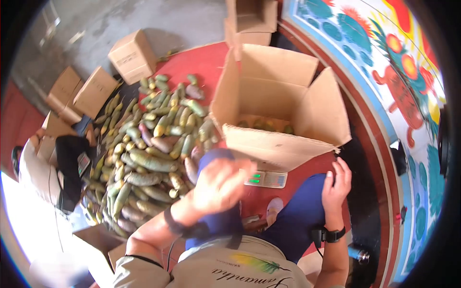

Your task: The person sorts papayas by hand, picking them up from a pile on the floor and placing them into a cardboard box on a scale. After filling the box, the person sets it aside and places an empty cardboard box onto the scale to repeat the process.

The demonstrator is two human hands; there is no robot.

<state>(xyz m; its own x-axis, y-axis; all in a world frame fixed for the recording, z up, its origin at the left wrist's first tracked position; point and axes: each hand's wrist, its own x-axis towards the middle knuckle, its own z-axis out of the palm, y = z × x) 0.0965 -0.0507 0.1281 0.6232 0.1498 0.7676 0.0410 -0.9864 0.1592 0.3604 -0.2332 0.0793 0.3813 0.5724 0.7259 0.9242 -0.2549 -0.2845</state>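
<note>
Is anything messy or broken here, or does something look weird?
The long green vegetables look messy because they're heaped loose on the red floor. The big cardboard box looks a bit ragged at the flap corner near the right hand. Nothing looks clearly broken.

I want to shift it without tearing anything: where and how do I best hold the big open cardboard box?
Grip the box low on its opposite side walls, coming from your side with left hand and right hand: it looks too wide for one, and its open flaps would probably bend.
</note>
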